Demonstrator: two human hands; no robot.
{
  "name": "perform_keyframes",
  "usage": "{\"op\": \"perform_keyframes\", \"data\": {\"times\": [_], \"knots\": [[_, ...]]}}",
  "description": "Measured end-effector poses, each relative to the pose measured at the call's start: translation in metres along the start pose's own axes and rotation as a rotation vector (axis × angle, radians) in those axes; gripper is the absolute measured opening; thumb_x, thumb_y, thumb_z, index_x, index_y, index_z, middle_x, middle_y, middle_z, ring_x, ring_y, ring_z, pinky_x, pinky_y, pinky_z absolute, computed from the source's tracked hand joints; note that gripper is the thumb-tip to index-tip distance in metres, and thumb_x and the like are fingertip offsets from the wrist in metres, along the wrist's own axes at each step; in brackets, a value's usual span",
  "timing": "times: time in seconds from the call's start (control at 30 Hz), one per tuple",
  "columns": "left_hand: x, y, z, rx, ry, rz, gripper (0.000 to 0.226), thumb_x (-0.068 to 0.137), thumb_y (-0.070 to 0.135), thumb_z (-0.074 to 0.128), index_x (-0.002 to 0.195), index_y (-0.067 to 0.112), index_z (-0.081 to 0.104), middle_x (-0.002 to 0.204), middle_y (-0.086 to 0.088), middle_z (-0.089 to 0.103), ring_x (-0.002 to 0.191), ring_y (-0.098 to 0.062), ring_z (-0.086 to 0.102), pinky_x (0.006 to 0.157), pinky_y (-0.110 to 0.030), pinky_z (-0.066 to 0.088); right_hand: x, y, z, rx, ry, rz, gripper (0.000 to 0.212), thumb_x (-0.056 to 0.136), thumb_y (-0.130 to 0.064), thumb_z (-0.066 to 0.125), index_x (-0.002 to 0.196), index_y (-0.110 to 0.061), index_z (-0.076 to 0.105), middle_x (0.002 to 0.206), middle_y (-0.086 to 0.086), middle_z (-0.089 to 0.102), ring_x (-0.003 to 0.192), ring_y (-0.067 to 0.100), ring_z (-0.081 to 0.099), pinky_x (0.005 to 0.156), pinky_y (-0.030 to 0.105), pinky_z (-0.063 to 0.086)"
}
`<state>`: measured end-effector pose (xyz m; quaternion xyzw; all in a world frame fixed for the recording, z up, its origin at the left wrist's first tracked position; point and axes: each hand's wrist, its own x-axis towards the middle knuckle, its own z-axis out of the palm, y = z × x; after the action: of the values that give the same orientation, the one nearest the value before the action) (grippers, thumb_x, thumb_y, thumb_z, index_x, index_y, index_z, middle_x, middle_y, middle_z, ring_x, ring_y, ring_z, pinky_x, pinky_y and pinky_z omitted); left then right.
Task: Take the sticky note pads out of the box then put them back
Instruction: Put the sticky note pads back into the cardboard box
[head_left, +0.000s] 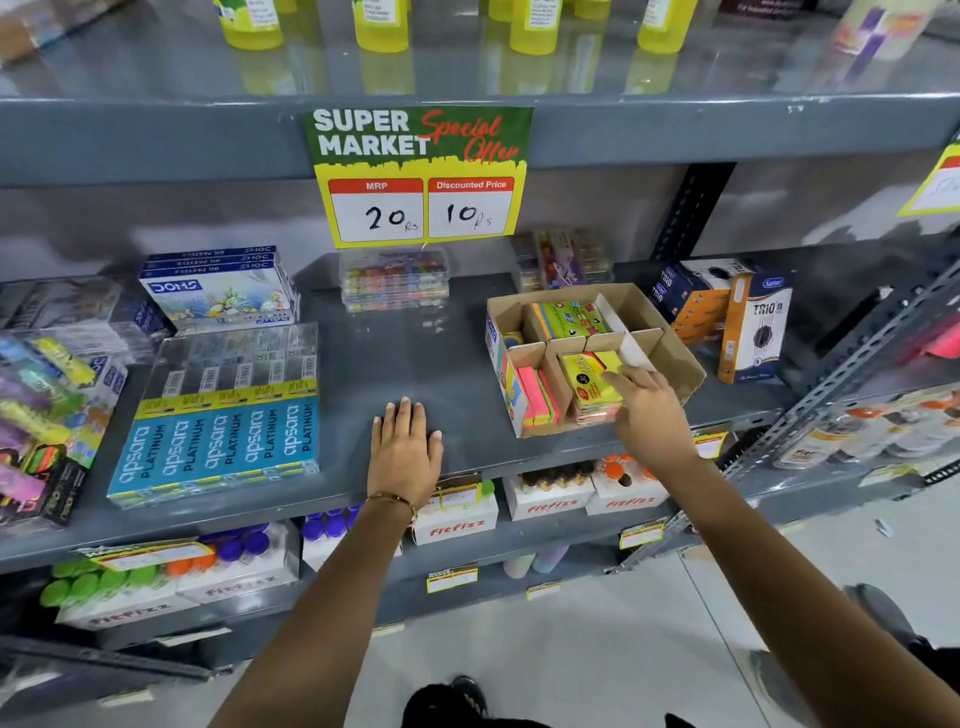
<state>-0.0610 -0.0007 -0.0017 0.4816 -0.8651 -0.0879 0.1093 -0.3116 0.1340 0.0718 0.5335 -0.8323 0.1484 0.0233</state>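
Both forearms reach up from the bottom of the view toward a grey metal shelf (395, 358). On the left wrist sits a thin bracelet (393, 500). Left hand (405, 449) lies flat, palm down, on a bare stretch of the shelf, fingers spread a little and pointing away from the person; its grip is wide and holds nothing.

Right hand (647, 415) reaches into a cardboard box (670, 340) standing on the same shelf, to the right of the left hand. Its fingers rest on the top sticky note pad (589, 382), a yellow-wrapped pad in the near middle compartment. Whether the grip has closed on the pad or only touches it, I cannot tell.

That pad lies flat on a stack, its long axis running roughly from the near edge of the box toward the back. In the compartment just left of it, pink and green pads (540, 397) stand on edge, their long sides running the same way. A wider green and yellow pack (569, 317) lies in the back compartment, with its long axis across the box.

Left of the hands lie blue Apsara Platinum packs (218, 441), and above hangs a price sign (421, 174) reading 20 and 10.
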Motion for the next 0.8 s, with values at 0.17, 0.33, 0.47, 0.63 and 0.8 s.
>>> {"op": "perform_keyframes", "data": {"times": [0.17, 0.33, 0.47, 0.63, 0.8], "knots": [[0.0, 0.026, -0.012, -0.161, 0.233, -0.053, 0.042, 0.095, 0.026, 0.038, 0.129, 0.003, 0.047, 0.136, -0.017, 0.047, 0.13, -0.032, 0.035, 0.11, -0.048, 0.017, 0.006, 0.003, 0.004, -0.03, -0.041, -0.01, 0.042, 0.077, 0.012, 0.059, 0.114, -0.007, 0.065, 0.117, 0.02, 0.063, 0.112, 0.04, 0.05, 0.089, 0.048, 0.048], [0.015, 0.107, -0.035, -0.182, 0.438, 0.318, 0.043, 0.081, 0.045, 0.056, 0.11, 0.014, 0.062, 0.111, -0.003, 0.064, 0.114, -0.024, 0.049, 0.104, -0.047, 0.018, 0.005, 0.014, 0.007, -0.041, -0.004, -0.06, 0.046, 0.069, 0.015, 0.065, 0.11, -0.003, 0.065, 0.11, 0.021, 0.065, 0.104, 0.042, 0.056, 0.086, 0.048, 0.052], [0.028, 0.157, -0.026, 0.168, 0.176, 0.535, 0.057, 0.058, 0.052, 0.076, 0.101, 0.016, 0.062, 0.103, -0.002, 0.065, 0.114, -0.028, 0.049, 0.105, -0.055, 0.016, 0.004, 0.018, 0.014, -0.18, -0.051, -0.056, 0.046, 0.063, 0.015, 0.065, 0.107, 0.002, 0.06, 0.106, 0.025, 0.062, 0.101, 0.044, 0.057, 0.086, 0.048, 0.053], [0.039, 0.172, -0.015, 0.373, 0.097, 0.502, 0.039, 0.073, 0.034, 0.067, 0.106, 0.017, 0.057, 0.112, -0.004, 0.06, 0.119, -0.029, 0.042, 0.108, -0.061, 0.012, 0.009, 0.01, 0.016, -0.306, -0.062, -0.051, 0.034, 0.065, 0.01, 0.068, 0.097, 0.001, 0.061, 0.096, 0.022, 0.064, 0.092, 0.041, 0.061, 0.078, 0.045, 0.054], [0.041, 0.173, -0.014, 0.429, 0.096, 0.506, 0.031, 0.071, 0.024, 0.067, 0.101, 0.018, 0.058, 0.105, -0.002, 0.062, 0.112, -0.027, 0.048, 0.108, -0.061, 0.015, 0.012, 0.011, 0.017, -0.389, 0.011, -0.092, 0.045, 0.042, 0.002, 0.088, 0.079, -0.007, 0.063, 0.077, 0.013, 0.068, 0.071, 0.031, 0.066, 0.065, 0.036, 0.058]]}}
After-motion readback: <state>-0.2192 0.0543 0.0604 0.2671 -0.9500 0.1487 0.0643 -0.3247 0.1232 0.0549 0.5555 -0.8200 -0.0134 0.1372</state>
